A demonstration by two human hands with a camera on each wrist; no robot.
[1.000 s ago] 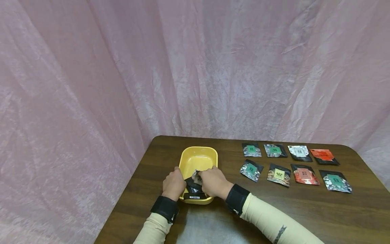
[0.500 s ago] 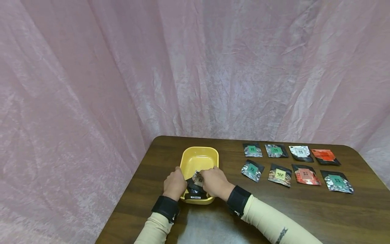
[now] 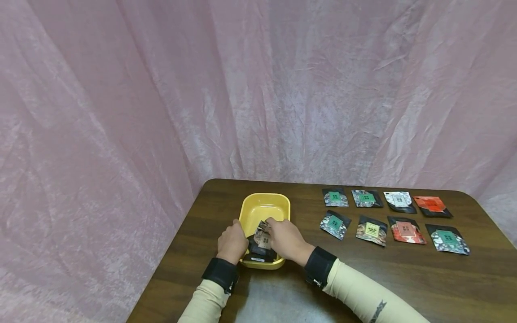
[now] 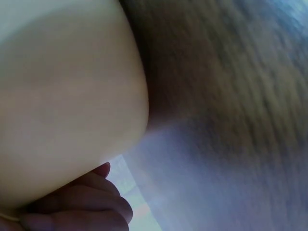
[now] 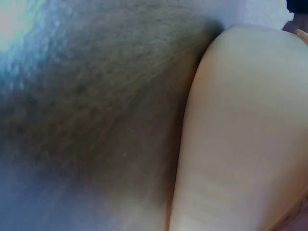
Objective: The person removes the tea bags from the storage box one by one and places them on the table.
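Observation:
A yellow tub (image 3: 263, 208) stands on the dark wooden table (image 3: 404, 278). My left hand (image 3: 232, 242) grips the tub's near left rim. My right hand (image 3: 285, 239) reaches into the tub's near end and pinches a small dark packet (image 3: 263, 234) with a pale label, raised a little above a few other dark packets (image 3: 258, 252) lying there. In the left wrist view the tub's pale outer wall (image 4: 67, 106) fills the left side with my fingers (image 4: 91, 202) curled under it. The right wrist view shows only the tub wall (image 5: 245, 134) and table.
Several flat packets lie in two rows on the table to the right, with green (image 3: 334, 198), grey (image 3: 365, 198), white (image 3: 398, 201) and red (image 3: 432, 205) fronts behind and others (image 3: 371, 230) in front. A pink cloth (image 3: 258, 89) hangs behind and to the left.
My right hand has drawn the packet up and slightly toward the tub's middle. The left hand has stayed on the rim.

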